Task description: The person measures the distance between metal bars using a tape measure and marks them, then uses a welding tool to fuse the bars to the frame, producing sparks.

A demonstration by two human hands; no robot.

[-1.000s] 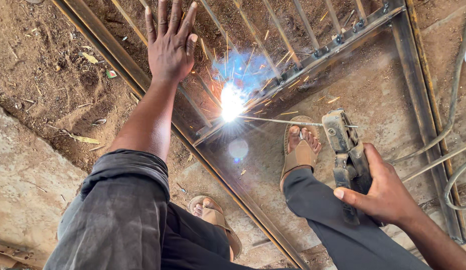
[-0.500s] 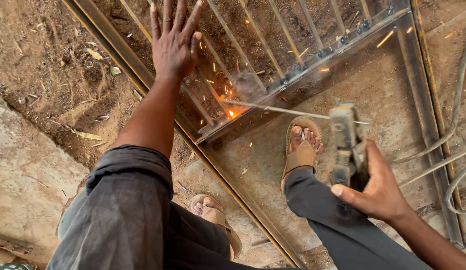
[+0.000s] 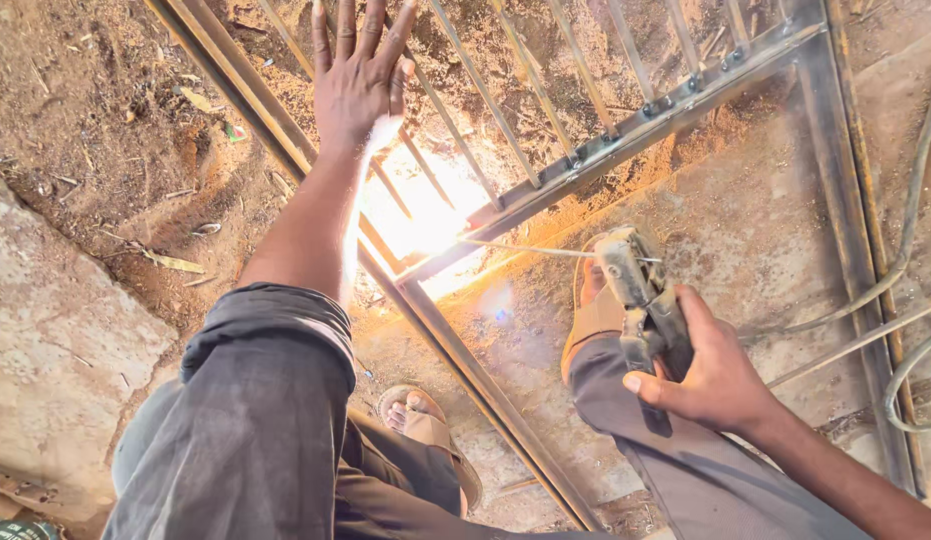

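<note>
My right hand (image 3: pixel 710 375) grips a welding electrode holder (image 3: pixel 640 310) whose thin rod (image 3: pixel 530 250) reaches left to a joint of the metal gate frame (image 3: pixel 625 135), where a bright arc glow (image 3: pixel 425 225) burns. My left hand (image 3: pixel 360 70) is raised with fingers spread, palm toward the glare, above the frame's bars, holding nothing. My sandalled feet (image 3: pixel 425 425) stand on either side of the frame's lower rail; the right foot is partly hidden behind the holder.
The frame lies flat on dirt and concrete ground. A stone slab (image 3: pixel 55 360) lies at the left. Cables (image 3: pixel 910 280) run along the right edge beside the frame's side rail (image 3: pixel 845 240). Scraps of litter dot the dirt at upper left.
The arc was bright a second ago, dimmed to sparks half a second ago, and now flares again. My right hand with the holder has shifted slightly; my left hand stays raised.
</note>
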